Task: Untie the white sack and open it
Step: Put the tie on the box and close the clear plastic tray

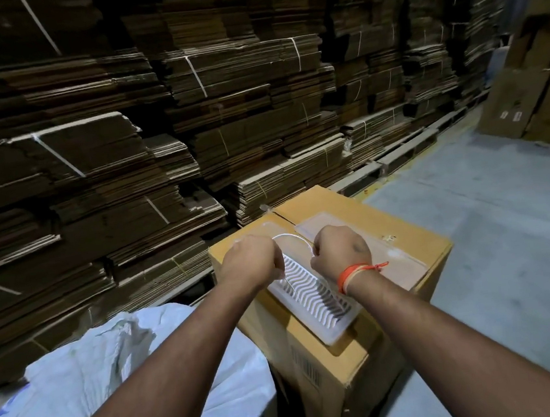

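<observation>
While both arms reach forward over a sealed cardboard box (388, 230), the left hand (250, 262) and the right hand (341, 252) are each closed into a fist, pinching opposite ends of a thin white string (290, 237) that arcs between them. An orange thread band (348, 277) circles the right wrist. Below the fists, a white plastic tray with wavy ribs (314, 301) lies flat on the box top, near its front edge. The white sack (81, 381) sits low on the left, just beside the box, its woven cloth crumpled and its mouth loose at the top; neither hand touches it.

Blue print on the sack reads "11C12" near the bottom edge; other letters beside it are cut off. A barcode (309, 367) marks the box's front face, too small to read.

Bundles of flattened cartons (124, 139), tied with white strapping, rise in a tall wall behind and to the left, close to the sack and box. To the right, bare grey floor (505, 218) lies open as far as more upright brown cartons (532, 86) at the far right.
</observation>
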### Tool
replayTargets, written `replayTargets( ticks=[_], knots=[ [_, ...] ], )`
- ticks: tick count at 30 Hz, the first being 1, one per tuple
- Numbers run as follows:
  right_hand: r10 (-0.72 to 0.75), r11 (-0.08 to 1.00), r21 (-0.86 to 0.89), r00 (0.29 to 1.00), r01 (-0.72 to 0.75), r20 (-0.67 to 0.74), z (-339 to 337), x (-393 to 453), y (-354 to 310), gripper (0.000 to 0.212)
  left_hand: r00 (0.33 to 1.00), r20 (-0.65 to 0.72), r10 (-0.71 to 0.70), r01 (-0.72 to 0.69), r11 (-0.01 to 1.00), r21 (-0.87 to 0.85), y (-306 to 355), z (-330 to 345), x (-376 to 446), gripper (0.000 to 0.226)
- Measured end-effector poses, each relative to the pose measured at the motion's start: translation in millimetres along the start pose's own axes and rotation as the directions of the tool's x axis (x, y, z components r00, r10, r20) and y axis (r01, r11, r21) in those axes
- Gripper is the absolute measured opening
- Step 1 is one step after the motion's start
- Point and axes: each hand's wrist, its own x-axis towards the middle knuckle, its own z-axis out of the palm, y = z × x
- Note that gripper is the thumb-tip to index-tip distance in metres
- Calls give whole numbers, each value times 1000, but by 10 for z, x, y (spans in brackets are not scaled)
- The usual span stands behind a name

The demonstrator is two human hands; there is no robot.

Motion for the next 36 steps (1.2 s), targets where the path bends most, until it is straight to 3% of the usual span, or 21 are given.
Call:
replayTargets(
  ticks=[6, 10, 12, 16, 22, 25, 31, 36],
  knots=[
    [-142, 948, -277, 988, 155, 68, 113, -130, -109, 23, 999, -16, 38, -38, 999, 8, -9, 90, 55, 10],
    [-190, 935, -289, 979, 204, 77, 136, -150, -93, 15, 997, -54, 49, -51, 998, -44, -50, 104, 28, 11],
    [-183, 962, -196, 981, 191, 59, 144, -173, -76, 11, 996, -70, 54, -59, 995, -80, -49, 100, -10, 11],
    [-37, 982, 186, 999, 43, -34, 36, -320, 113, 14, 991, -110, 77, -97, 977, -192, -54, 79, -65, 19],
    [299, 752, 637, 949, -168, -103, -258, -535, 722, 14, 975, -136, 178, -220, 869, -442, 69, -86, -21, 26],
    [416, 656, 710, 908, -255, -58, -211, -577, 964, 16, 961, -133, 241, -275, 870, -410, 240, -166, 124, 28],
    [543, 561, 738, 840, -374, 13, -31, -577, 1262, 13, 950, -35, 312, -313, 943, -115, 512, -123, 627, 29],
    [647, 544, 702, 762, -460, -2, 197, -486, 1467, 6, 965, 26, 262, -256, 956, -141, 628, 23, 1071, 22]
  ],
)
